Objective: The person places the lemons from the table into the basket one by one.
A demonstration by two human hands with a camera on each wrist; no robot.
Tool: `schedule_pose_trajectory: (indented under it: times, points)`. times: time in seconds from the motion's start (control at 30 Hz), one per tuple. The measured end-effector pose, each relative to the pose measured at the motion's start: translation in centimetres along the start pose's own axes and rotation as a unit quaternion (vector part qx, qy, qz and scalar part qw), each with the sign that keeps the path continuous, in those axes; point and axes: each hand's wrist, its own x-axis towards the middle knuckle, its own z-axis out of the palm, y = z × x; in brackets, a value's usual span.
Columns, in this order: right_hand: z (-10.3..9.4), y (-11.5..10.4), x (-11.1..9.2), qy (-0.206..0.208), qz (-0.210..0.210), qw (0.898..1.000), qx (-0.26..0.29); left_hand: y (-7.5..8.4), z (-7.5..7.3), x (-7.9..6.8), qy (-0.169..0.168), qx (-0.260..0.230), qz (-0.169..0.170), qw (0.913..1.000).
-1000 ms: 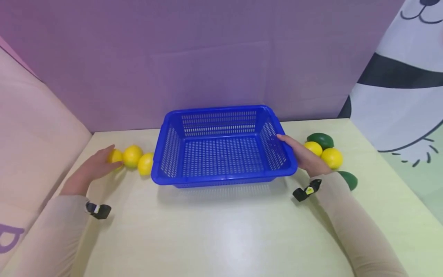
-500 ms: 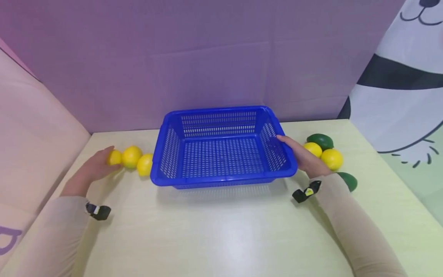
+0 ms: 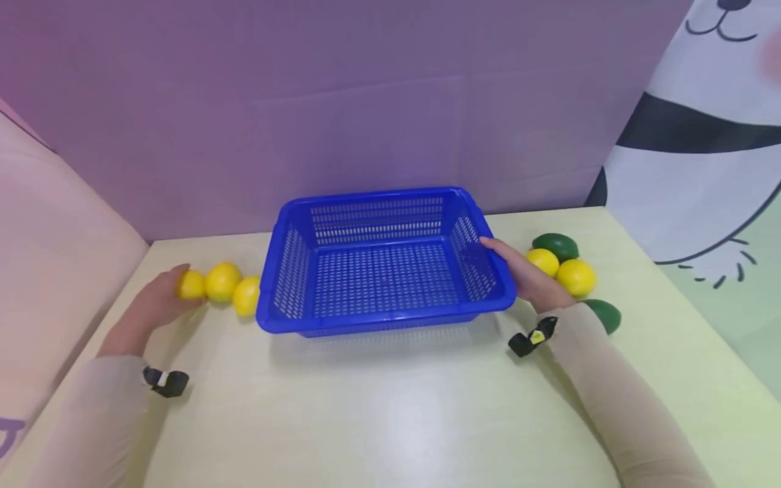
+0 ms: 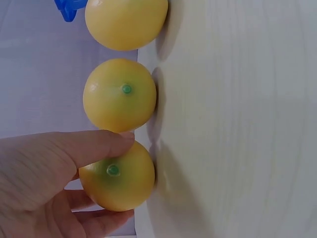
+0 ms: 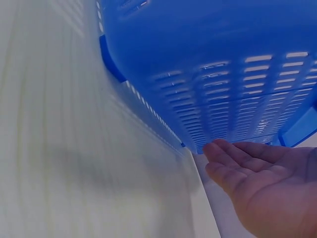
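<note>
In the head view my left hand (image 3: 161, 298) is at the leftmost of three round yellow citrus fruits (image 3: 192, 285). The left wrist view shows its thumb over the near side of this fruit (image 4: 130, 186) and its fingers curled round the other side. The middle fruit (image 4: 119, 106) with a green stem mark sits right beside the thumb. My right hand (image 3: 533, 278) holds the right side of a blue plastic basket (image 3: 384, 317), thumb over the rim. Seen from the right wrist, the fingers (image 5: 233, 163) lie under the rim, along the slotted outer wall.
The third yellow fruit (image 3: 247, 296) is close to the basket's left end. To the right, behind my right wrist, lie two yellow fruits (image 3: 576, 278) and two dark green oval fruits (image 3: 555, 245). A purple cloth wall (image 3: 366, 102) rises behind the pale table (image 3: 366, 420).
The head view has turned slightly right, so everything sits a little further left in it. My left hand stays at the leftmost fruit and my right hand stays on the basket.
</note>
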Motion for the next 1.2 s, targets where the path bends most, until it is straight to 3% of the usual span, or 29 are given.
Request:
schedule_pose_trajectory:
  times: [0.27, 0.53, 1.2]
  points:
    - [-0.1, 0.1, 0.1, -0.015, -0.006, 1.0, 0.014, 0.0, 0.0, -0.2, 0.003, 0.005, -0.018, 0.9998]
    - [0.0, -0.1, 0.2, 0.002, 0.005, 1.0, -0.001, 0.3, -0.3, -0.5, 0.008, 0.009, -0.033, 0.9994]
    - [0.2, 0.0, 0.0, -0.004, -0.001, 1.0, 0.024, -0.4, -0.2, -1.4, 0.049, 0.003, -0.013, 0.9987]
